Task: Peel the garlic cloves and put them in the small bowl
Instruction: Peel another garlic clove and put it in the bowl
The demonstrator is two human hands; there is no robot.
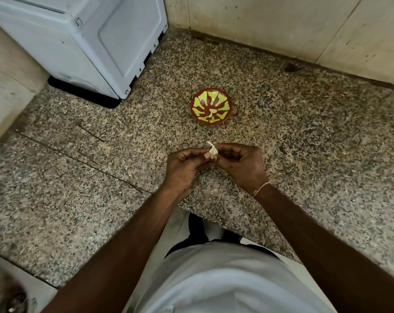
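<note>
Fingers [206, 155] of both hands pinched one clove [213, 151] above the worktop [304, 154], skin partly lifted (peeling step). Next, probably: strip it, drop into bowl [211, 105] just beyond.

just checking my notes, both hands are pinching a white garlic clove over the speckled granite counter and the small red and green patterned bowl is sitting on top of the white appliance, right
Not quite. In the head view, the small red and green patterned bowl sits on the speckled granite counter, to the right of the white appliance, not on top of it. The rest stands: the left hand and right hand both pinch the white garlic clove over the counter.
</note>
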